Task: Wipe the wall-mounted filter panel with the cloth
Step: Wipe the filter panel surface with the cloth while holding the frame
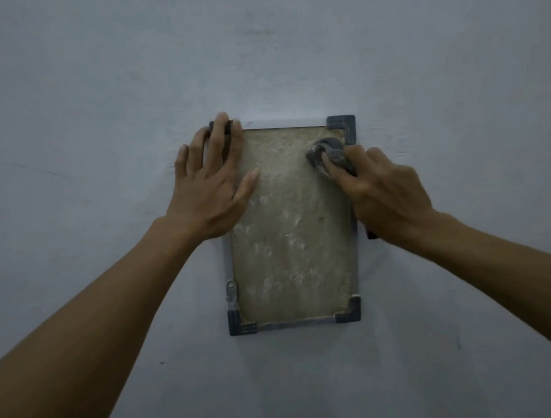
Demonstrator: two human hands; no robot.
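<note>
filling most of my view, the pale grey wall carries the filter panel, a tall rectangle of dusty beige mesh in a thin frame, mounted flat at the centre. i see my left hand laid flat with fingers spread wide over the panel's upper left corner, thumb resting on the mesh, holding nothing. my right hand is curled around the cloth, a dark crumpled wad pressed against the mesh at the upper right, just below the dark corner bracket. similar brackets cap the two lower corners, and a small metal clip sits on the left edge low down.
</note>
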